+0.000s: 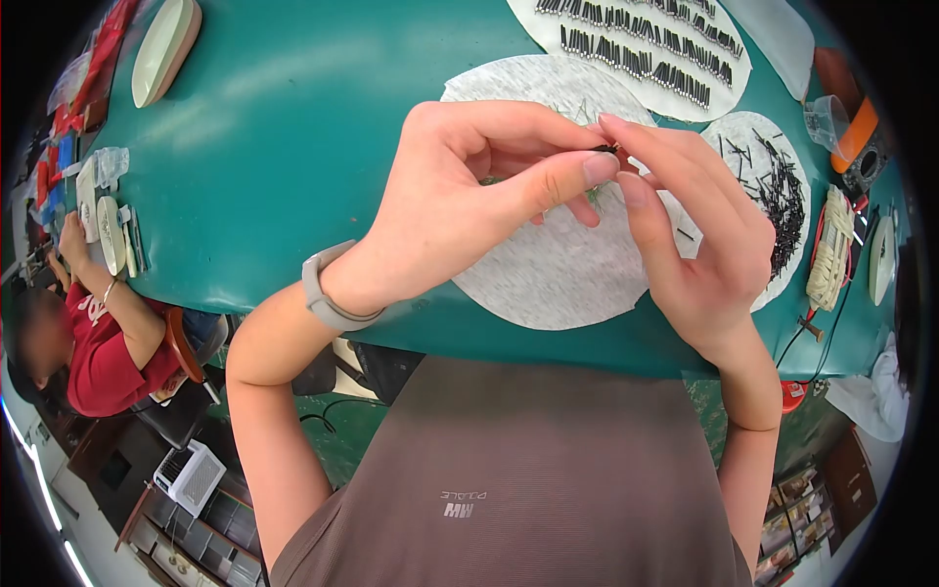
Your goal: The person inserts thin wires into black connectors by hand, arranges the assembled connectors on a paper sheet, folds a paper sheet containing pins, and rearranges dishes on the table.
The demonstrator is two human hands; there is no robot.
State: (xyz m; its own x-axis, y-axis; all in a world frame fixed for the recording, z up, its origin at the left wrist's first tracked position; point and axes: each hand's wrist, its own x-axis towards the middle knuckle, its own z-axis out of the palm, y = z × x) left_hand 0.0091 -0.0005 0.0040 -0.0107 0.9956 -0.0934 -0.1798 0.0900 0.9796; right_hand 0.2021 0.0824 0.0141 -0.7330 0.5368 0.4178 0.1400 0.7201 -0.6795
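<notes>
both hands point(599, 181) raised, fingertips point(602, 168) together

small lettering point(462, 503) on the brown shirt point(548, 460), white lettering point(95, 307) on the red shirt point(115, 364): neither clearly legible.

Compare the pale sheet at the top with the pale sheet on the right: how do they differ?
The top sheet carries black, silver-ended pieces in neat rows; the right sheet carries black pieces scattered and heaped.
The top sheet is cut off by the picture's edge; the right sheet is partly hidden by a hand.
Both lie on the green table.
</notes>
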